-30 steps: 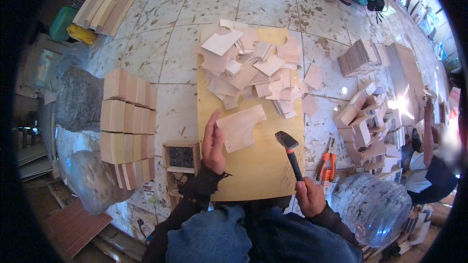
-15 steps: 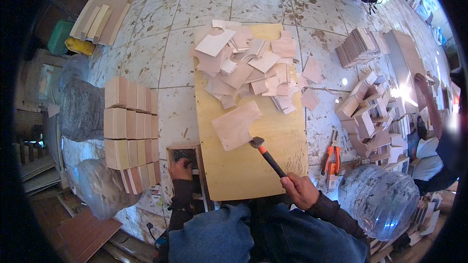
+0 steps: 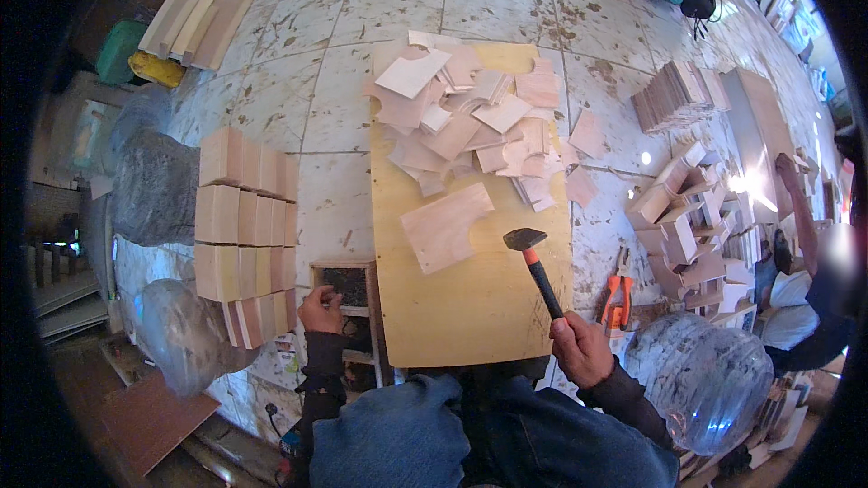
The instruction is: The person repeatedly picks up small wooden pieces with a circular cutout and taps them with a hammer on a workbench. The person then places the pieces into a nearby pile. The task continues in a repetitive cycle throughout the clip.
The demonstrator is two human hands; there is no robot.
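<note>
Hammer point(image 3: 542, 285) is in your right hand point(image 3: 583, 351), fingers wrapped round the handle. Your left hand point(image 3: 321, 311) is at the partitioned box point(image 3: 372, 291), fingers curled; can't tell if they pinch anything. Notched panel point(image 3: 443, 230) lies loose on the yellow board point(image 3: 452, 325). Pile of cut pieces point(image 3: 452, 131) crowds the far half, just beyond the panel. Block rows point(image 3: 217, 217) flank you left; orange-handled pliers point(image 3: 618, 294) and clear plastic bundle point(image 3: 696, 380) sit right, bundle near your forearm.
</note>
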